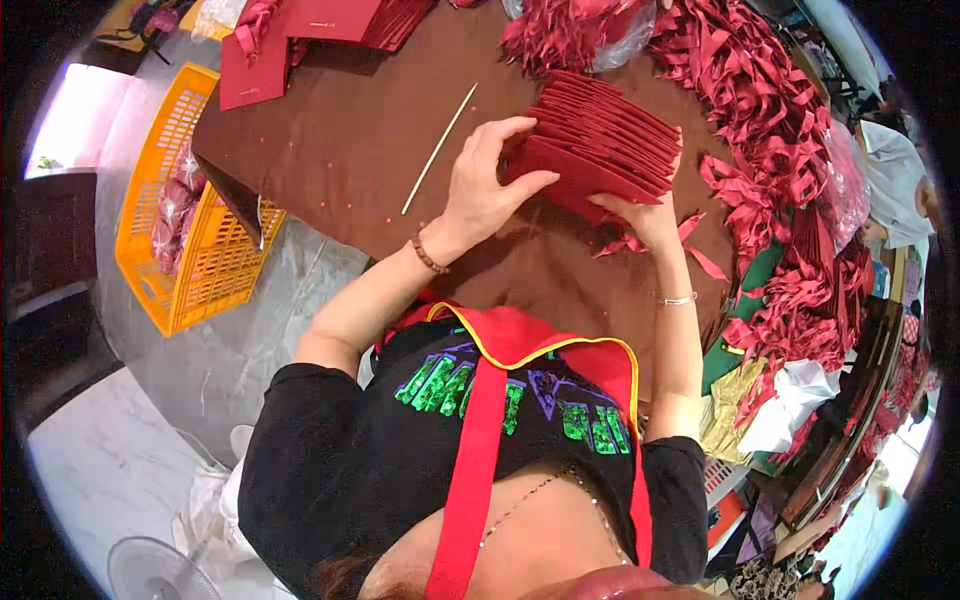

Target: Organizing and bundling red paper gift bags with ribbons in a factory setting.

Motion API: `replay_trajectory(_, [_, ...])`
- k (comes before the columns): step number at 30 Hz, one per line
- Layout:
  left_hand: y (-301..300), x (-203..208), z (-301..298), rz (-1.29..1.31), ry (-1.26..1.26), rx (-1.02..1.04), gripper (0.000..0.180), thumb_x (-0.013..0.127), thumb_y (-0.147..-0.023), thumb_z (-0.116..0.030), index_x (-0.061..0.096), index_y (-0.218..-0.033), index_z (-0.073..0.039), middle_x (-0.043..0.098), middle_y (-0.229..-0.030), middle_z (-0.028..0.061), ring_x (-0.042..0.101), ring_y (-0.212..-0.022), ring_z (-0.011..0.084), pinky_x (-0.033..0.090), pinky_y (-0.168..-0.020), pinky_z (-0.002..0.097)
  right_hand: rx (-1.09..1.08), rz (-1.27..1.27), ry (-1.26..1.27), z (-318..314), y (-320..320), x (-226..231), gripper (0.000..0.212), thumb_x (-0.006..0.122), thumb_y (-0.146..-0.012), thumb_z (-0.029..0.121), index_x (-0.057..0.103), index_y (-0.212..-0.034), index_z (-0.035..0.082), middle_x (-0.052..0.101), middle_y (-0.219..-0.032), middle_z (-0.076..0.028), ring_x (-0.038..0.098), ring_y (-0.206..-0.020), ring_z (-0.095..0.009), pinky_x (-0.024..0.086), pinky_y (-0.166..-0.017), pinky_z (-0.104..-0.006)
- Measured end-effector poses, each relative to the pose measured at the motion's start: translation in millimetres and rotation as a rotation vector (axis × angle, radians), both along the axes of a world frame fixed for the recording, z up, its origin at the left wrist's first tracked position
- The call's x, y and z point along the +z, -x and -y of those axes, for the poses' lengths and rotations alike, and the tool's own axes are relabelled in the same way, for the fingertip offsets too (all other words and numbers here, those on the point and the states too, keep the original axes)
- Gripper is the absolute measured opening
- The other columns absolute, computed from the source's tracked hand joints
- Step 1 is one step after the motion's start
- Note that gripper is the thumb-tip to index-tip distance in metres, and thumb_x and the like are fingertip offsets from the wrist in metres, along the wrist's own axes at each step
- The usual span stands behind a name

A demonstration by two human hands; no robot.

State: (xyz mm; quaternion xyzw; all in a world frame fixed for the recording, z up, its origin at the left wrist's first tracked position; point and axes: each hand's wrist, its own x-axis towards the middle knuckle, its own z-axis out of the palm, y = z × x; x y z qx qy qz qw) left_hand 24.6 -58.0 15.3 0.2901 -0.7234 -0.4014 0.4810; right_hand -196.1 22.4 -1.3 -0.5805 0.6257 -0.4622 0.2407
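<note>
A thick stack of dark red flat paper bags (600, 140) stands tilted over the brown-covered table, its edges fanned toward the far side. My right hand (652, 212) grips its right end, the thumb across the near face and the fingers mostly hidden behind. At the left end, my left hand (487, 185) curves round the stack, with the index fingertip at the upper corner and the thumb on the near face. Red ribbon ends (690, 245) hang below the stack by my right wrist. A thin pale stick (438, 150) lies on the table left of my left hand.
Heaps of red ribbons (755, 100) line the table's right side. More red bags (325, 22) lie at the far left. An orange plastic crate (215, 255) with wrapped red items stands beside the table's left edge. Gold and white wrapping (795, 405) sits near my right elbow.
</note>
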Motion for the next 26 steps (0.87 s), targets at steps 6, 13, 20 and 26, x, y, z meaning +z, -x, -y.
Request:
replay_trajectory(6, [0,1,-5,0.199,0.146,0.108,0.039,0.074,-0.065,-0.015,0.057,-0.098,-0.005,0.053,-0.103,0.0097,0.049,-0.1,0.026,0.04,-0.087,0.0352,-0.008,-0.062,0.101,0,-7,4,0.079,0.082,-0.057,0.007,0.036,-0.12,0.0,0.055,-0.112,-0.008,0.053,-0.104,-0.02,0.04,-0.094,-0.0343])
replay_trajectory(13, [1,1,1,0.089,0.248,0.081,0.031,0.073,-0.065,-0.01,0.059,-0.092,-0.006,0.049,-0.122,0.0136,0.045,-0.111,0.0292,0.036,-0.094,0.0387,0.043,-0.161,-0.057,1,-3,6,0.125,0.084,-0.055,0.016,-0.011,-0.135,0.004,0.053,-0.121,-0.007,0.045,-0.118,-0.02,0.016,-0.109,-0.0371])
replay_trajectory(20, [0,-1,9,0.039,0.251,-0.017,0.033,0.073,-0.065,-0.008,0.058,-0.094,-0.005,0.048,-0.123,0.0139,0.049,-0.107,0.0287,0.041,-0.089,0.036,0.032,-0.169,-0.007,0,-4,9,0.122,0.084,-0.055,0.018,-0.005,-0.136,0.003,0.053,-0.122,-0.006,0.043,-0.12,-0.02,0.014,-0.11,-0.0377])
replay_trajectory(26, [-2,-2,9,0.074,0.209,-0.045,0.033,0.073,-0.067,-0.009,0.058,-0.096,-0.006,0.047,-0.125,0.0143,0.049,-0.11,0.0288,0.041,-0.091,0.036,0.058,-0.239,-0.031,1,-2,9,0.117,0.085,-0.055,0.021,0.004,-0.137,0.004,0.052,-0.123,-0.007,0.039,-0.123,-0.02,0.009,-0.111,-0.0379])
